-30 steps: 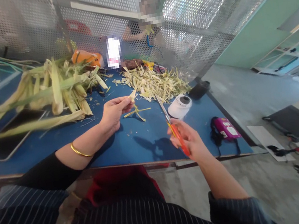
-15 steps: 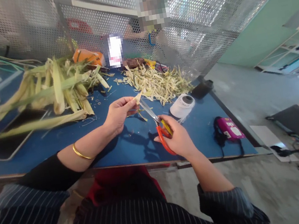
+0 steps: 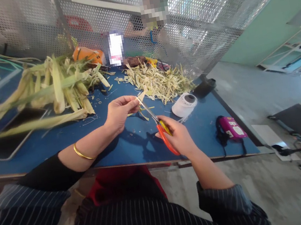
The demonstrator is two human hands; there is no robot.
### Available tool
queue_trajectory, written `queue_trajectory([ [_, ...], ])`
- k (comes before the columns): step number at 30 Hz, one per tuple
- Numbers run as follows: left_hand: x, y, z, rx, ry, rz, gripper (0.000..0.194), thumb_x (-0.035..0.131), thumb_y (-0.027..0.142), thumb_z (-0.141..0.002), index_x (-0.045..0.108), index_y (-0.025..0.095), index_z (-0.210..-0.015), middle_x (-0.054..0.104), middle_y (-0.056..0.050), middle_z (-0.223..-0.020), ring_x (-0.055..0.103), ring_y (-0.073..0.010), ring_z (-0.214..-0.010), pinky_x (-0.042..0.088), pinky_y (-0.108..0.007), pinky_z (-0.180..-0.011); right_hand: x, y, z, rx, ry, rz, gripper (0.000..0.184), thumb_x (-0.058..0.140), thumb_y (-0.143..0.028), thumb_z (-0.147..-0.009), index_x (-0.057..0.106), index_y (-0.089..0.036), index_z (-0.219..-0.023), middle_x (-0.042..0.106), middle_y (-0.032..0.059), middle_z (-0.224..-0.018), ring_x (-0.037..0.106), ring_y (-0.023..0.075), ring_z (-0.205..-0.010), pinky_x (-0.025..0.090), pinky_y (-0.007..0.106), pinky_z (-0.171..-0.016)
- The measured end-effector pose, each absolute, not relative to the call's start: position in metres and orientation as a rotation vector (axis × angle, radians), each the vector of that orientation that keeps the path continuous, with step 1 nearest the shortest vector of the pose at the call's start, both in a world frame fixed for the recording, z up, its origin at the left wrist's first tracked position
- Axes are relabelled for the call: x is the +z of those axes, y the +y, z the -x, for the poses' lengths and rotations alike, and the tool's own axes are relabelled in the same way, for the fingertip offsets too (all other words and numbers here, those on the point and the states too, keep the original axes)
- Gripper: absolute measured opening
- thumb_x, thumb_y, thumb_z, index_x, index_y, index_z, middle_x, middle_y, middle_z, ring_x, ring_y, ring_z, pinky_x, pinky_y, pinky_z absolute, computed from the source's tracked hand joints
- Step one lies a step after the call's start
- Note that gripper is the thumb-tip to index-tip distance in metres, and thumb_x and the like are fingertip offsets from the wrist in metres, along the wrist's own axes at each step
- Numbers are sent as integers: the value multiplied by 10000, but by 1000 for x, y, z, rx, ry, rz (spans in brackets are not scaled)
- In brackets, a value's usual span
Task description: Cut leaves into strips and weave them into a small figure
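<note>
My left hand [image 3: 122, 111] pinches a small pale piece of plant leaf [image 3: 142, 97] between thumb and fingers. In my right hand [image 3: 176, 135] are scissors [image 3: 163, 133] with red and yellow handles. Their blades are closed together, the tips at the leaf piece beside my left fingertips. Beyond the hands lies a heap of pale cut leaf scraps [image 3: 159, 81]. A pile of long pale-green leafy stalks [image 3: 58, 84] covers the left part of the blue table [image 3: 127, 147]. A few thin green strips rest under the scissor blades.
Right of the scraps a white thread spool [image 3: 182, 106] leans, with a black cylinder [image 3: 206, 87] behind. A purple strapped device [image 3: 231, 127] sits near the right edge. A dark tablet-like slab [image 3: 7, 145] lies left. Perforated metal mesh [image 3: 109, 13] borders the back; a person [image 3: 138, 27] is behind it.
The scissor blades have come together at the leaf piece, and the handles have closed in my right hand. My left hand keeps nearly the same place.
</note>
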State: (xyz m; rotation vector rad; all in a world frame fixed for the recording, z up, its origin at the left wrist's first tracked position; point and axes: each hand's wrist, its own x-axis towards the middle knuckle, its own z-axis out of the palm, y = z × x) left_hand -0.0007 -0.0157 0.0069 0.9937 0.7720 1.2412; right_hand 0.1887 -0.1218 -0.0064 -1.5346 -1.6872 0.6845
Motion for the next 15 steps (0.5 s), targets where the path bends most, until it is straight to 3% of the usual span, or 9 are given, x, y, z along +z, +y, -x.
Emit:
queue_trajectory([
  [15, 10, -15, 2, 1239, 823, -1048, 174, 820, 219, -615, 680, 132, -669, 676, -37, -643, 610, -95, -552, 512, -252, -606, -11, -122, -193, 732, -1652, 1508, 532, 706, -440, -734, 622, -214, -1208, 660, 22, -907, 611, 174, -768, 552, 369, -807],
])
